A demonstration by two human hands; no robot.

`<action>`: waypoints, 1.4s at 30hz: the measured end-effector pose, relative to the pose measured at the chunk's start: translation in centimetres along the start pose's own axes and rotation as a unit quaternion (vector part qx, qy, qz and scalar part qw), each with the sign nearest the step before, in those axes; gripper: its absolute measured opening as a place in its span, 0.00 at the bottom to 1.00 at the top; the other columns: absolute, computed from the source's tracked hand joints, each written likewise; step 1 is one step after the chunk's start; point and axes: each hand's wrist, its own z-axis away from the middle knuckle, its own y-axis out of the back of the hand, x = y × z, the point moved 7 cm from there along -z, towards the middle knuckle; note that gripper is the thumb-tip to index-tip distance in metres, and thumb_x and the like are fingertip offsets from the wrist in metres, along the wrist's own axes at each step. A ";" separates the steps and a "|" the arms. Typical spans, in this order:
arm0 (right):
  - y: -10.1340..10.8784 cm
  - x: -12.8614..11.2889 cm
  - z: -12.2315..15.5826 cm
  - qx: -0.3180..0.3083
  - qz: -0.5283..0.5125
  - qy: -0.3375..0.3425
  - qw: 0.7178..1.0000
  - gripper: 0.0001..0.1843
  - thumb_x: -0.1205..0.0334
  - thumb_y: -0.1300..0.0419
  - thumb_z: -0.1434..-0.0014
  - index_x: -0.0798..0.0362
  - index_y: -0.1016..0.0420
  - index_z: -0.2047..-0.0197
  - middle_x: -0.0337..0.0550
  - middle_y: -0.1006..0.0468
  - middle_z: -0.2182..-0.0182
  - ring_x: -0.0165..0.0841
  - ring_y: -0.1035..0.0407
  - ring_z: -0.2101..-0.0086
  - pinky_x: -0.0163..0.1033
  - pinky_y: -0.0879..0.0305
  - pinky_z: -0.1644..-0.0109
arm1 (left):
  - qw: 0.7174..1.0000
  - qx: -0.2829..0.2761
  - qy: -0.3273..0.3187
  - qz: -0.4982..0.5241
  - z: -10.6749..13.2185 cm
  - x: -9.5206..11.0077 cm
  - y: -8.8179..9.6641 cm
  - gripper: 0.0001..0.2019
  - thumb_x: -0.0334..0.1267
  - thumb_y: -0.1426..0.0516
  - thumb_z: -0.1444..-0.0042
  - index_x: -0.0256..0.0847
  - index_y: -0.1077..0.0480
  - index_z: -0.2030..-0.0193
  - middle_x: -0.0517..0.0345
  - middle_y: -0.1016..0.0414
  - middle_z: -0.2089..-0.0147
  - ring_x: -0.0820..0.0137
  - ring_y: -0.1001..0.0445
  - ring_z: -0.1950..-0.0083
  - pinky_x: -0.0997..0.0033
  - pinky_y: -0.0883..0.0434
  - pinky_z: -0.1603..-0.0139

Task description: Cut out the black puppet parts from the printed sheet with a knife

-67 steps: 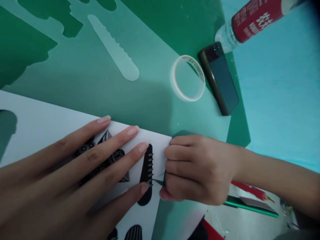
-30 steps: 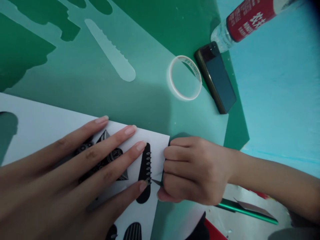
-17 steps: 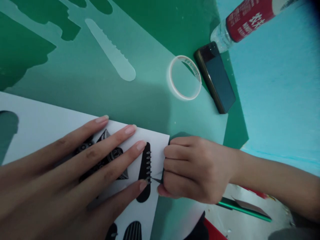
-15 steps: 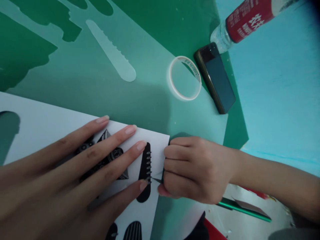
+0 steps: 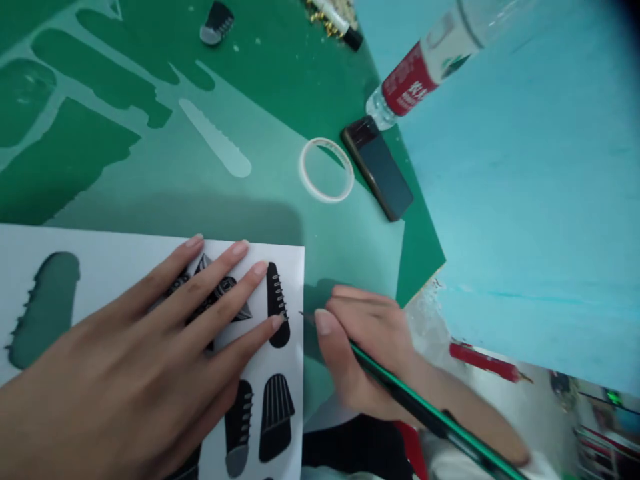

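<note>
My left hand (image 5: 135, 373) lies flat with fingers spread on a white sheet (image 5: 110, 267) printed with black patterned shapes, pressing it onto the green cutting mat (image 5: 280, 73). Its fingertips rest beside a black feather-like shape (image 5: 277, 303) near the sheet's right edge. My right hand (image 5: 365, 347) is closed on a green-handled craft knife (image 5: 425, 413). The blade tip sits just off the sheet's right edge, next to that black shape. A cut-out hole (image 5: 45, 310) shows in the sheet at the left.
A translucent film sheet (image 5: 165, 173) with cut-out holes covers much of the mat. On it lie a tape ring (image 5: 327, 170) and a pale strip (image 5: 215, 138). A dark phone (image 5: 377, 167), a red-labelled bottle (image 5: 425, 67) and a red pen (image 5: 485, 362) lie right.
The view has tilted and pulled back. My right hand turned from a fist against the sheet's edge to a pen-like hold, the knife tip off the black shape. My left hand still presses the sheet.
</note>
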 end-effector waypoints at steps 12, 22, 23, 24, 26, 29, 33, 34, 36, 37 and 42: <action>-2.7 -0.5 2.4 0.087 0.096 -0.075 0.989 0.23 0.69 0.49 0.27 0.49 0.46 0.75 0.32 0.43 0.79 0.28 0.48 0.77 0.39 0.49 0.70 | 0.998 0.054 -0.010 0.012 -0.2 0.8 0.0 0.21 0.48 0.44 0.29 0.46 0.25 0.34 0.46 0.31 0.23 0.46 0.36 0.21 0.36 0.47 0.17; -3.0 -0.9 2.3 0.108 0.126 -0.036 0.985 0.23 0.70 0.50 0.26 0.48 0.43 0.75 0.33 0.39 0.81 0.30 0.47 0.76 0.41 0.49 0.70 | 0.998 0.054 -0.006 0.014 -0.2 0.8 -0.1 0.22 0.48 0.45 0.30 0.46 0.26 0.34 0.49 0.33 0.22 0.47 0.37 0.20 0.39 0.50 0.15; -3.0 -0.9 2.3 0.109 0.128 -0.035 0.985 0.23 0.70 0.50 0.26 0.48 0.43 0.75 0.33 0.39 0.81 0.30 0.47 0.76 0.41 0.49 0.70 | 0.998 0.053 -0.006 0.016 -0.1 0.8 -0.1 0.22 0.48 0.45 0.30 0.45 0.26 0.34 0.49 0.33 0.22 0.47 0.37 0.20 0.39 0.49 0.15; -3.0 -0.9 2.3 0.107 0.129 -0.035 0.985 0.23 0.70 0.50 0.26 0.48 0.43 0.75 0.34 0.39 0.81 0.30 0.47 0.76 0.41 0.49 0.70 | 0.998 0.053 -0.007 0.016 -0.1 0.8 -0.1 0.22 0.48 0.44 0.30 0.45 0.26 0.34 0.49 0.33 0.22 0.47 0.38 0.20 0.39 0.50 0.15; -3.1 -0.9 2.3 0.104 0.128 -0.035 0.986 0.23 0.70 0.49 0.26 0.49 0.43 0.75 0.34 0.38 0.80 0.30 0.47 0.76 0.41 0.50 0.70 | 0.999 0.051 -0.008 0.015 -0.1 0.8 -0.1 0.22 0.47 0.44 0.30 0.45 0.27 0.33 0.47 0.33 0.22 0.46 0.38 0.20 0.38 0.50 0.15; -3.1 -0.9 2.3 0.104 0.126 -0.032 0.986 0.23 0.70 0.49 0.26 0.49 0.42 0.75 0.33 0.38 0.80 0.30 0.47 0.76 0.41 0.50 0.70 | 0.998 0.053 -0.009 0.017 -0.2 0.8 -0.1 0.21 0.47 0.45 0.29 0.44 0.26 0.34 0.45 0.33 0.22 0.46 0.37 0.20 0.37 0.49 0.16; -3.2 -0.9 2.2 0.094 0.137 -0.031 0.986 0.22 0.71 0.49 0.27 0.48 0.43 0.75 0.34 0.38 0.80 0.30 0.47 0.76 0.40 0.49 0.69 | 0.998 0.056 -0.010 0.017 -0.3 0.9 -0.1 0.21 0.47 0.45 0.29 0.43 0.26 0.35 0.43 0.31 0.23 0.46 0.37 0.20 0.37 0.47 0.17; -3.2 -0.8 2.2 0.094 0.141 -0.031 0.985 0.22 0.71 0.49 0.27 0.48 0.43 0.75 0.34 0.38 0.80 0.31 0.47 0.76 0.40 0.49 0.69 | 0.998 0.056 -0.010 0.018 -0.3 0.9 -0.1 0.20 0.47 0.45 0.29 0.43 0.26 0.35 0.43 0.31 0.24 0.46 0.37 0.20 0.37 0.47 0.17; -3.2 -0.8 2.2 0.095 0.143 -0.034 0.985 0.22 0.71 0.49 0.27 0.48 0.43 0.74 0.34 0.38 0.80 0.30 0.46 0.75 0.40 0.49 0.69 | 0.998 0.054 -0.008 0.018 -0.3 0.8 -0.1 0.20 0.47 0.45 0.29 0.44 0.26 0.35 0.45 0.31 0.23 0.46 0.37 0.20 0.37 0.47 0.17; -3.2 -0.8 2.2 0.094 0.140 -0.035 0.985 0.22 0.71 0.49 0.27 0.48 0.43 0.74 0.34 0.38 0.80 0.30 0.47 0.75 0.39 0.49 0.69 | 0.998 0.055 -0.007 0.017 -0.3 0.8 0.0 0.21 0.46 0.44 0.29 0.44 0.26 0.35 0.45 0.31 0.23 0.46 0.37 0.20 0.37 0.48 0.17; -3.2 -0.8 2.3 0.094 0.131 -0.030 0.986 0.22 0.71 0.49 0.27 0.48 0.45 0.74 0.33 0.40 0.80 0.30 0.48 0.76 0.39 0.49 0.68 | 0.999 0.047 -0.006 0.019 -0.1 0.8 0.0 0.21 0.47 0.45 0.30 0.44 0.25 0.35 0.45 0.32 0.23 0.44 0.37 0.20 0.37 0.49 0.16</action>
